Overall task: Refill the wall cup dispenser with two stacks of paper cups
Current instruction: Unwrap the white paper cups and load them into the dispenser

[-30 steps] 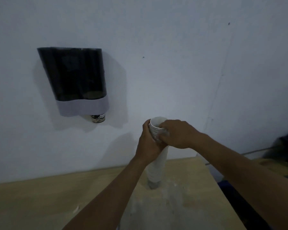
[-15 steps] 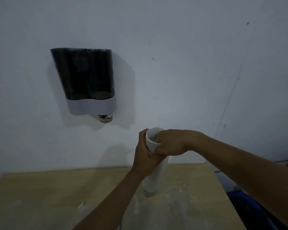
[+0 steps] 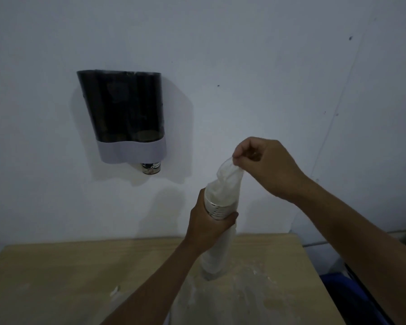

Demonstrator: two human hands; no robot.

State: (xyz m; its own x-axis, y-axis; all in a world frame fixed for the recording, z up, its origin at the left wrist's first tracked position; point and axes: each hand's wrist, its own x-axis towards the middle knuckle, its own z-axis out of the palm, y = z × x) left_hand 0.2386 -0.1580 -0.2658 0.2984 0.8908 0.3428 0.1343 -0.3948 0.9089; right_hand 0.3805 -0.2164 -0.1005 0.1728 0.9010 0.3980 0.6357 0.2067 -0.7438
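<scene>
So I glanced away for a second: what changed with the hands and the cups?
The right hand left the stack's rim and rose, pinching the plastic sleeve and pulling it up. The left hand still grips the cup stack on the table; the dispenser is untouched.

— What colours does the wall-mounted plastic cup dispenser [image 3: 124,118] show?
— Smoky black above, a pale grey band below.
— And the tall stack of paper cups [image 3: 217,242]?
— White, ringed rims, over a light wooden table [image 3: 68,273].
</scene>
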